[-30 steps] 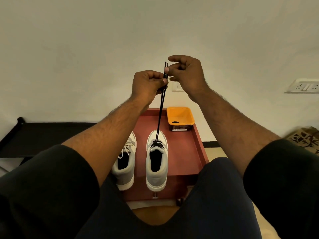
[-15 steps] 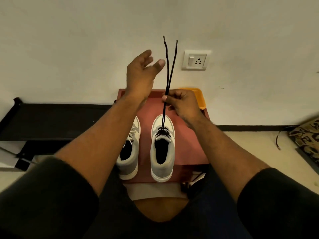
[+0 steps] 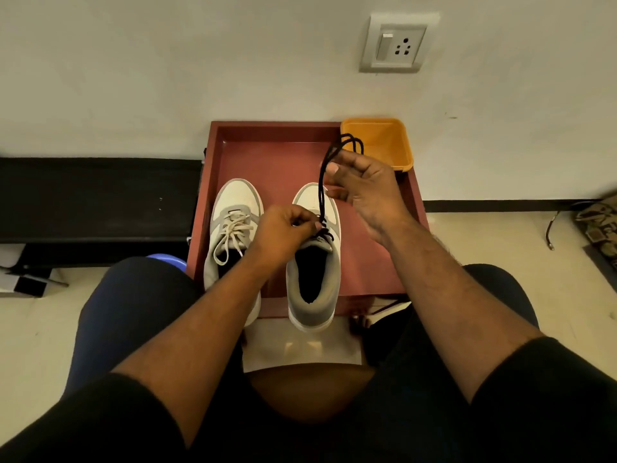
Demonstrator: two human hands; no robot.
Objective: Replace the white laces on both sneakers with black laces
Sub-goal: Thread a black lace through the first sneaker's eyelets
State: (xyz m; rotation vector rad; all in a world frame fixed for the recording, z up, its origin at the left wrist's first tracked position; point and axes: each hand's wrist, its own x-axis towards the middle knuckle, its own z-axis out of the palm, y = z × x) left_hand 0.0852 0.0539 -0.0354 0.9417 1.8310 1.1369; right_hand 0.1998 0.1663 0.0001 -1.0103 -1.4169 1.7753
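Two grey-and-white sneakers stand side by side on a red tray [image 3: 277, 138]. The left sneaker [image 3: 233, 208] has white laces [image 3: 230, 235], loosely tied. The right sneaker [image 3: 314, 275] carries a black lace [image 3: 322, 185] at its upper eyelets. My left hand [image 3: 283, 235] pinches the black lace right at the eyelets. My right hand [image 3: 364, 188] holds both strands higher up between thumb and fingers, and their ends loop over the fingers toward the orange bin.
An orange plastic bin [image 3: 384, 145] sits at the tray's back right corner. A wall socket [image 3: 395, 45] is on the white wall behind. A black bench [image 3: 93, 195] runs along the left. A patterned bag [image 3: 597, 222] lies on the floor at the right.
My left hand dropped from up in the air, where it was open, to the sneaker's eyelets and pinched the lace. The lace ends, upright before, now loop over my right hand. The view tilted down.
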